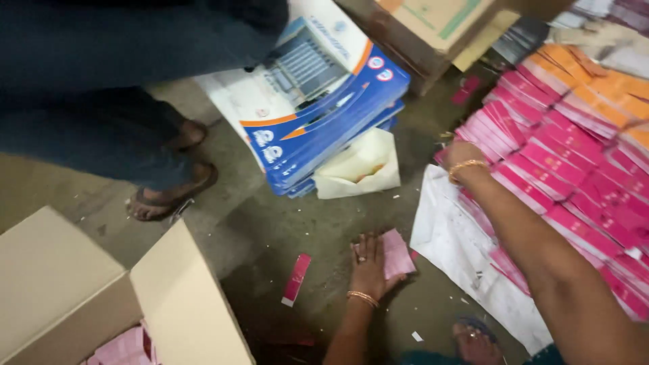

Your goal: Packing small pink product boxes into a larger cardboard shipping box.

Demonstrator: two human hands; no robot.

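While over pink cartons (541, 162), both hands: left hand (368, 265), right hand (461, 154).

A packing or storeroom floor, it seems — the view is blurred: bare concrete floor (270, 230) strewn with scraps, rows of flat pink packets (561, 169), a blue-and-white stack of flattened cartons (318, 122), and an open cardboard box (101, 297) at the floor's near left corner.
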